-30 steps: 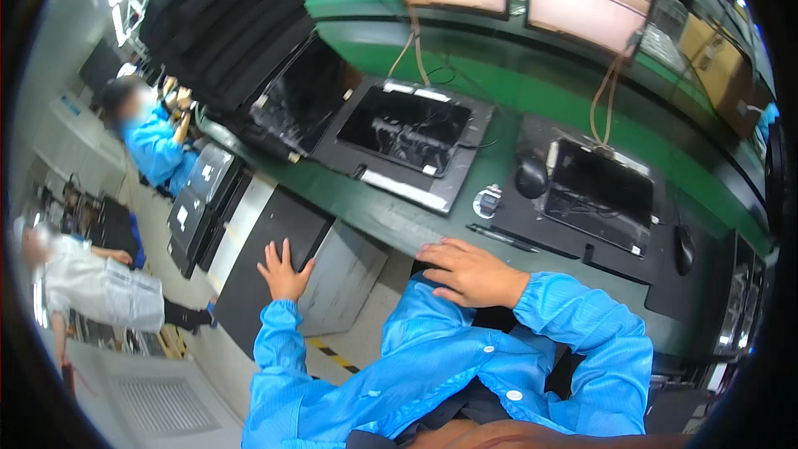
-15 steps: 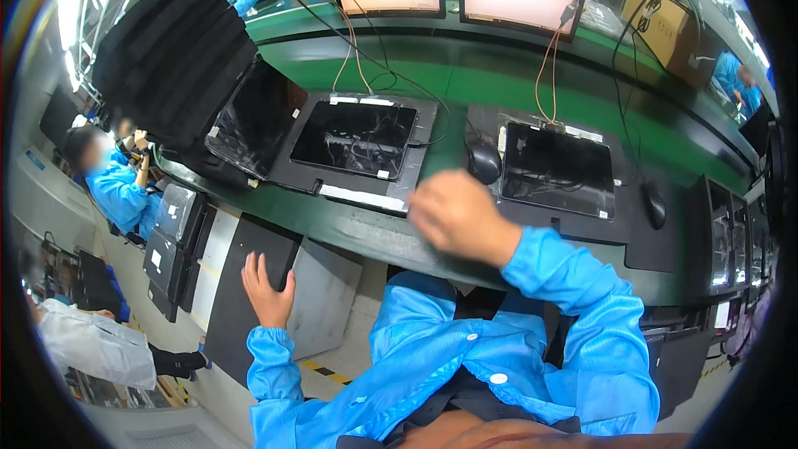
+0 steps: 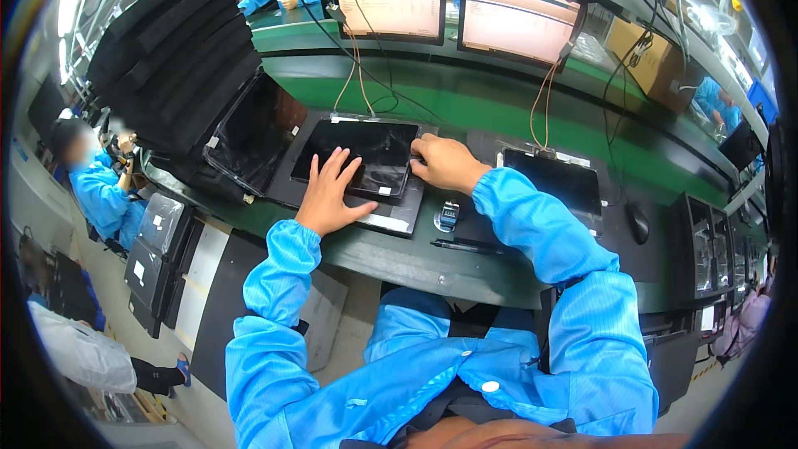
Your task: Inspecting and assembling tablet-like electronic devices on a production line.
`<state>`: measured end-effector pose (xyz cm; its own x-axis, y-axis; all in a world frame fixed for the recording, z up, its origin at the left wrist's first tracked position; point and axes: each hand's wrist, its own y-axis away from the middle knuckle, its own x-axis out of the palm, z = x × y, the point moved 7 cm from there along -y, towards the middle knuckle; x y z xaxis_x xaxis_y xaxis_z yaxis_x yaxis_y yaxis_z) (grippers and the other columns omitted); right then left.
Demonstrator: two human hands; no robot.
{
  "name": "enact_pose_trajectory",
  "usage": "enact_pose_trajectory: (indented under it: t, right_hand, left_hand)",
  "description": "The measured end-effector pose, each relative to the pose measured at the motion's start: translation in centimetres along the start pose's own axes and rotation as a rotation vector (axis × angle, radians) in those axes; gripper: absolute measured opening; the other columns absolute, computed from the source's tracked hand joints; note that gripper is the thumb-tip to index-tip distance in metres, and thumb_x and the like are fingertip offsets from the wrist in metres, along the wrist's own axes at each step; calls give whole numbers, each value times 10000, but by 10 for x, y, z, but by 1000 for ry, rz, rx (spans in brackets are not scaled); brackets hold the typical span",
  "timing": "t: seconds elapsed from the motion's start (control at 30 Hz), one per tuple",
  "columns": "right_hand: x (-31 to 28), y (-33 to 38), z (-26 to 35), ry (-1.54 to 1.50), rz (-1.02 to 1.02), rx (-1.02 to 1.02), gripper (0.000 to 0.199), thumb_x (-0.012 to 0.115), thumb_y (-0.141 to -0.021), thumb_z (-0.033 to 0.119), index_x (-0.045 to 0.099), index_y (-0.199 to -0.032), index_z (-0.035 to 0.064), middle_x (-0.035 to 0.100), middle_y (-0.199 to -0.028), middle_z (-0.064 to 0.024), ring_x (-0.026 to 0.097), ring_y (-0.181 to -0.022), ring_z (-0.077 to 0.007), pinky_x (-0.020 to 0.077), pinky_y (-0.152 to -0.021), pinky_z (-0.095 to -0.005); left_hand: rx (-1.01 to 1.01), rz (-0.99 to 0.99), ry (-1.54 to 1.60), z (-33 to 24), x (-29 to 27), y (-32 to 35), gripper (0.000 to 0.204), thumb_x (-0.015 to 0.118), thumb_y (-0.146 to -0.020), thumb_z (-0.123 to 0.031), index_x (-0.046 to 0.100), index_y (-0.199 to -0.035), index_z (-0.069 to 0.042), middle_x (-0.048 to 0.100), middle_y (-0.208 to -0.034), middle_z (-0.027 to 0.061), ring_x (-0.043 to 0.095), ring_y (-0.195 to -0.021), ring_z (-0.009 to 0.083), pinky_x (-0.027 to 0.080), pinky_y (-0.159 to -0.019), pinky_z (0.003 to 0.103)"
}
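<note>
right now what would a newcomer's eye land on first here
Probably the two bare hands at the dark flat panel near the middle: the left hand spread over its lower left, the right hand curled at its right edge. Next might come the tall black stack at upper left, then the left lit monitor and right lit monitor at the back.

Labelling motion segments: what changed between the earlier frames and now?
Left hand moved forward and right, onto the lower part of the left tablet. Right hand moved forward to that tablet's right edge; its grip is unclear. Right tablet and black stack stayed put.
</note>
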<state>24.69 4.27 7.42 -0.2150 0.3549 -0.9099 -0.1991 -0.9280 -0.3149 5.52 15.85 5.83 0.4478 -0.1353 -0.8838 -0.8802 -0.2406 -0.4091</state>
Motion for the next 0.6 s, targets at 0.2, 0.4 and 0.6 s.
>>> enact_pose_trajectory:
  t: [0.2,0.4,0.6]
  right_hand:
    - [-56,8,42,-77,-227,-130,439,771,-839,368,713,-1143,55,735,-934,-166,702,-919,-374,545,-828,-485]
    - [-76,64,-1,212,-427,9,457,748,-895,369,704,-1193,25,654,-1209,-170,593,-1151,-382,449,-1013,-483]
    - [-51,101,-26,222,-334,98,451,753,-889,372,717,-1138,-1,659,-1192,-194,608,-1133,-394,464,-991,-484]
  left_hand:
    - [278,-408,-170,-2,-34,8,483,708,-686,74,701,-1162,-11,725,-1213,142,682,-1187,330,540,-1048,450]
    - [-300,-975,305,2,-97,143,140,736,-925,14,701,-1053,59,757,-990,127,707,-898,161,568,-742,300]
    - [-839,-1343,1112,104,-110,300,361,707,-989,-141,613,-1297,23,679,-1246,100,663,-1071,207,525,-939,362]
